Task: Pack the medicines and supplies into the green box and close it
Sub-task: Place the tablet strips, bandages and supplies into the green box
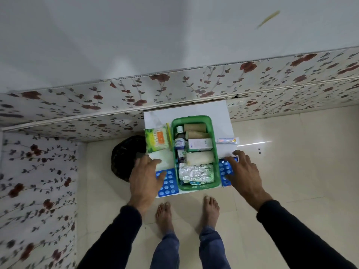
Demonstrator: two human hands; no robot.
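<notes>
Both hands' fingers (231, 162) touch blue blister packs (168, 183).

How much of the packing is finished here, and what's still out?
Done: the green box already holds bottles, bandage rolls and a foil pack. In hand: the left hand and right hand each reach a blue pill strip beside it. Left: cotton buds pack, a tube, closing.

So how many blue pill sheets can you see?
2. One blue pill sheet lies left of the green box, under the left hand; the other blue sheet lies right of it, under the right hand. More may be hidden.
</notes>
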